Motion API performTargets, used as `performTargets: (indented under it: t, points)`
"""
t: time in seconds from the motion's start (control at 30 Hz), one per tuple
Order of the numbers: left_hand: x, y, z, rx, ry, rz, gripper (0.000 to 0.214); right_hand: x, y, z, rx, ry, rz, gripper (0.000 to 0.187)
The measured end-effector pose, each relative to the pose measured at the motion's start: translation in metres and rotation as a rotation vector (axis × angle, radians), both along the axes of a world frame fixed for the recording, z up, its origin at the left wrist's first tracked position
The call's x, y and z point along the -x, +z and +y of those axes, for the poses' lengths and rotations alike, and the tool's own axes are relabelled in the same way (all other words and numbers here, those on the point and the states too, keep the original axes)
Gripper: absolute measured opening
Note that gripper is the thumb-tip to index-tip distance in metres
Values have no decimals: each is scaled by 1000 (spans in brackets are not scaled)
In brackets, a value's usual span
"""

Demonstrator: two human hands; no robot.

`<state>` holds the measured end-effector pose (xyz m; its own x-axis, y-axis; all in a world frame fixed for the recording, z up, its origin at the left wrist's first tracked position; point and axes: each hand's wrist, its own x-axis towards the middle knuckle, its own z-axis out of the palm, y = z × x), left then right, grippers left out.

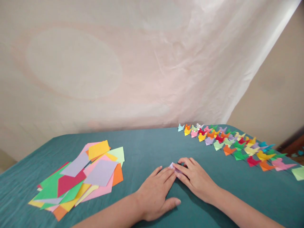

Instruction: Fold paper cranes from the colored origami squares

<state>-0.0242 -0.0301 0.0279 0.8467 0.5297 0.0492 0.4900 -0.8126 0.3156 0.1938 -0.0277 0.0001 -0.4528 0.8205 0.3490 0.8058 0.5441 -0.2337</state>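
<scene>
A small lilac piece of folded paper point(172, 165) lies on the table between my hands, mostly covered by fingers. My left hand point(157, 191) rests flat with its fingers stretched out and the thumb spread away, its fingertips pressing the paper's left side. From the right, my right hand point(193, 177) has its fingers bent and closed on the paper's other side. Only a pale tip of the paper and a strip along its right side show, so its folded shape cannot be made out fully.
A loose pile of coloured paper sheets point(101, 172) spreads over the left of the teal tablecloth point(142, 148). On the right stand several rows of small folded paper birds point(229, 150) in many colours. A pale hanging sheet point(142, 69) closes off the back.
</scene>
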Motion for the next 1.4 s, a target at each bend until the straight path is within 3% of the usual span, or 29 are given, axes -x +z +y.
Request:
performTargets:
  t: [1.4]
  points:
    - [-2, -2, 1, -6, -5, 20, 65, 0, -2, -1, 11, -25, -29, 34]
